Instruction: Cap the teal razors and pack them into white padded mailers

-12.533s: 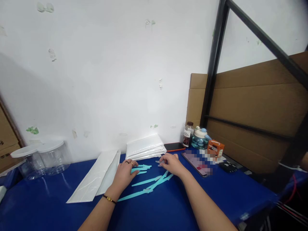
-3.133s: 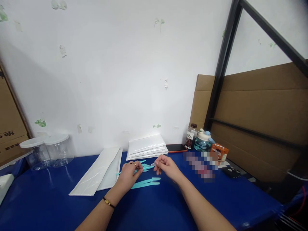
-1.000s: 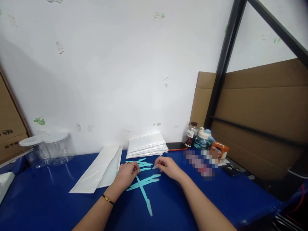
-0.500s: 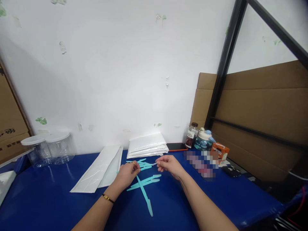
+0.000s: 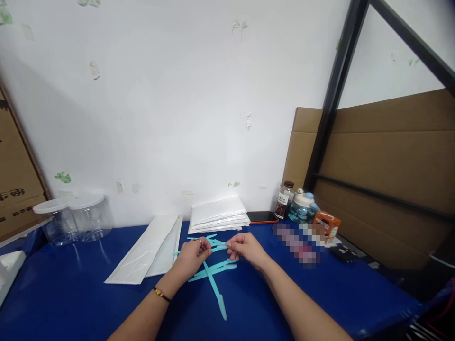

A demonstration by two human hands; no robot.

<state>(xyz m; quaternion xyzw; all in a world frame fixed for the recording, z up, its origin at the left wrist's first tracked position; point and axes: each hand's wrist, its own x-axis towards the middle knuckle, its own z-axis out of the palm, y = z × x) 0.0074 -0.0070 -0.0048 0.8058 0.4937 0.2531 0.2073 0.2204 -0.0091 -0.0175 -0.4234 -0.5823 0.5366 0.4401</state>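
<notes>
My left hand (image 5: 194,255) is closed in a pinch around the handle of a turquoise eyebrow razor (image 5: 219,247), held level above the table. At the blade end of this razor, my right hand (image 5: 247,248) pinches a small translucent blade cap, now mostly hidden by the fingertips. Behind the left fingers lie more turquoise razors (image 5: 211,236), partly covered by the hand. Closer to me, several razors lie loosely crossed, among them a long one (image 5: 215,286) pointing toward the front edge.
White padded mailers (image 5: 216,210) are stacked by the wall, with flat ones (image 5: 142,255) to the left. A phone (image 5: 263,217), brown-capped bottle (image 5: 284,201), blue water bottle (image 5: 302,208) and orange box (image 5: 326,225) stand right. Clear jars (image 5: 90,220) stand left.
My right hand has moved slightly left and down, bringing its fingertips against the razor's end. The translucent piece seen between them before is now mostly covered. My left hand keeps its pinch.
</notes>
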